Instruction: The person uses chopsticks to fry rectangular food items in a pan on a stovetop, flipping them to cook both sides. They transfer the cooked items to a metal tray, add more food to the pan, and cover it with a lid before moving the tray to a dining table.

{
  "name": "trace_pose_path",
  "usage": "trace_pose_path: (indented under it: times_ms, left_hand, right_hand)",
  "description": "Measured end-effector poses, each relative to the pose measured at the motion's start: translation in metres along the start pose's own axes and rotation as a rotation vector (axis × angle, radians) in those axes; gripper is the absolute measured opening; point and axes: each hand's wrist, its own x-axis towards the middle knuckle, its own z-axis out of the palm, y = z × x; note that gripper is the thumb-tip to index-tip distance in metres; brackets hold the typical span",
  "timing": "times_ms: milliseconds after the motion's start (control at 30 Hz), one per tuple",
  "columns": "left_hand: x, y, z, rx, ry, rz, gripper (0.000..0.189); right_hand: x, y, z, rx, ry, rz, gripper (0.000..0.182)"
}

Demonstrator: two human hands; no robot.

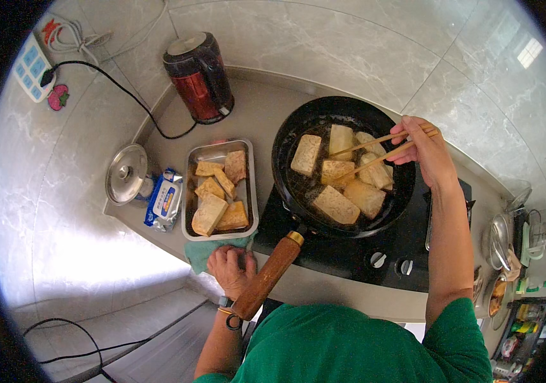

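My right hand (419, 148) holds a pair of wooden chopsticks (382, 138), their tips apart among the pieces in a black frying pan (285, 186). Several pale, speckled slabs of food, perhaps taro, lie in bubbling oil; one slab (337, 171) sits between the tips. The pan's wooden handle (270, 273) points toward me. My left hand (232, 268) rests on a green cloth (199, 253) at the counter edge; whether its fingers grip the cloth is not clear. Just beyond it stands a metal tray (255, 191) with browned pieces (232, 216) and paler ones.
A red and black electric kettle (199, 81) stands behind the tray, its cord running to a power strip (33, 67). Left of the tray are a wipes packet (164, 201) and a metal lid (127, 173). Stove knobs (378, 260) face me; dishes (498, 239) stand at the far right.
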Motion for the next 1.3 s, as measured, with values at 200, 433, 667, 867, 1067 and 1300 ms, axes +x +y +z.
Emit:
trace_pose_path:
  times_ms: [200,433,667,867,1067,1300]
  left_hand:
    - [-0.001,-0.001,0.003,-0.01,0.017,-0.002,0.022]
    - [0.0,0.002,-0.002,-0.026,-0.022,-0.022,0.022]
    - [0.003,0.004,-0.006,-0.036,-0.011,-0.012,0.022]
    - [0.005,0.006,-0.01,-0.042,0.009,-0.016,0.02]
    - [0.003,0.008,-0.009,-0.065,0.023,-0.039,0.019]
    - [0.004,0.005,-0.007,-0.068,0.028,-0.024,0.021]
  right_hand:
    - [0.008,0.002,-0.005,0.006,-0.027,-0.001,0.042]
    - [-0.002,-0.007,-0.007,0.026,0.06,-0.028,0.042]
    - [-0.015,-0.01,-0.001,0.035,0.115,-0.112,0.039]
    - [-0.025,-0.024,-0.003,0.022,0.157,-0.205,0.037]
    - [-0.03,-0.063,0.044,0.152,0.074,-0.428,0.035]
    - [-0.025,-0.057,0.133,0.101,-0.383,-0.281,0.026]
